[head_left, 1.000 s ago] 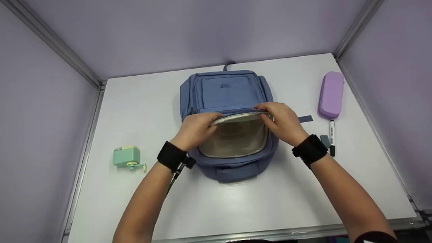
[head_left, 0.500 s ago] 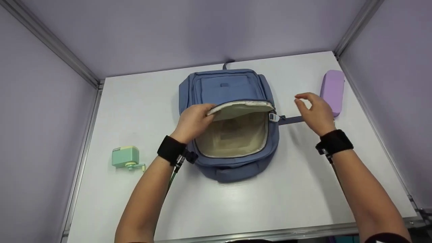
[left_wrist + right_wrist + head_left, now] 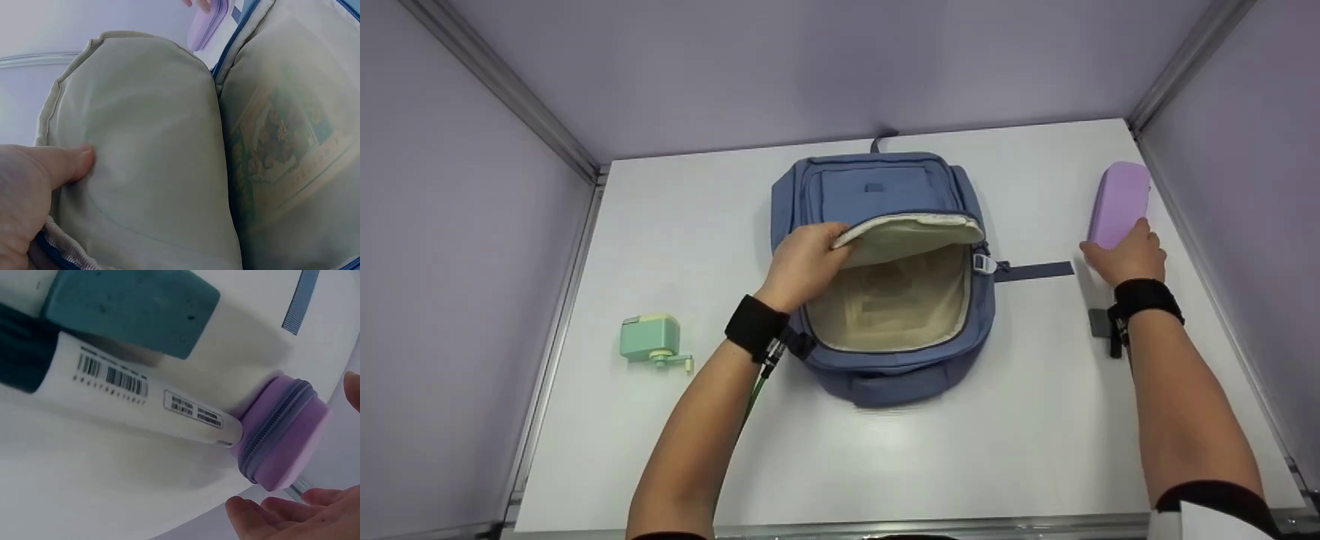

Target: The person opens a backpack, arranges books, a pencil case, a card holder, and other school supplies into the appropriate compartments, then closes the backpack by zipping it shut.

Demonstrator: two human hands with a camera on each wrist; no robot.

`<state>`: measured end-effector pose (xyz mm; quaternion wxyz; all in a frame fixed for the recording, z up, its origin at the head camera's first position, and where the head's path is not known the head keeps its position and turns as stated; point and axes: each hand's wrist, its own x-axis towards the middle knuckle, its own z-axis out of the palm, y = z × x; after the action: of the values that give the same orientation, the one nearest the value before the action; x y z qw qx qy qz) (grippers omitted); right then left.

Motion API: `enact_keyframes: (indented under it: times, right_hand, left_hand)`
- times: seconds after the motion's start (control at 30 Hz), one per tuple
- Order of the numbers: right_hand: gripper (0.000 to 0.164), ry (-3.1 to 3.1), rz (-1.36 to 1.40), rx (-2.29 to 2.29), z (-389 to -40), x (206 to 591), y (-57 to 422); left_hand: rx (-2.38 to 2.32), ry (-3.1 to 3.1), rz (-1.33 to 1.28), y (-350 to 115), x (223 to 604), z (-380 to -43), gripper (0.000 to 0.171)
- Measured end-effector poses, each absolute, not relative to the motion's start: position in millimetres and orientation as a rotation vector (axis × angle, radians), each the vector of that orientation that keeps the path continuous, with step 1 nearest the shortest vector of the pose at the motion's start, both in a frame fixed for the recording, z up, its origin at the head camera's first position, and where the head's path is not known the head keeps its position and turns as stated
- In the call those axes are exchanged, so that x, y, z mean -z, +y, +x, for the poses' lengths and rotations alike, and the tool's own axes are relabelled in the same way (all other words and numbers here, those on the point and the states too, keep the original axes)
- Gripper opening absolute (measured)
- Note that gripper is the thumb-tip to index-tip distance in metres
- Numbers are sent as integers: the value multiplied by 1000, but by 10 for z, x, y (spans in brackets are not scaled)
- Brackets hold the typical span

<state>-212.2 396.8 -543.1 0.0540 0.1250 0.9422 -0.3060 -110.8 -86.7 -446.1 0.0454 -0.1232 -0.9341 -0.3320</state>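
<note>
White tabletop (image 3: 825, 472): carries all the loose things.
Blue fabric backpack (image 3: 877, 196): lies mid-tabletop, nearer the far edge, its cream-lined pocket gaping.
Pocket flap (image 3: 919, 240): lifted, lining outward.
Lilac oblong zipped case (image 3: 1121, 196): on the tabletop by the right edge, toward the far right corner.
Left hand (image 3: 804, 266): pinches the flap's edge, thumb on the lining.
Right hand (image 3: 1126, 259): has left the flap for the case; fingers and thumb spread around its near end, not closed; contact cannot be told. The left hand alone now props the pocket, which seems to free the right for the case.
Mint-green crank sharpener (image 3: 650, 337): near the left edge.
White black-capped marker (image 3: 140, 391): just beside the case's near end.
Grey-green block (image 3: 132, 312): beside the marker.
</note>
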Motion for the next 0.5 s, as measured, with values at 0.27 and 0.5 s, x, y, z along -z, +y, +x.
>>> enact_keyframes:
  times: [0.27, 0.5]
  right_hand:
    - [108, 2802, 550, 966, -2027, 5467, 4054]
    - [102, 2774, 630, 1024, -1989, 5431, 4116]
  left_hand:
    - [1032, -2877, -419, -741, 4469, -1108, 20]
    - [1017, -2870, -478, -707, 4471, -1103, 21]
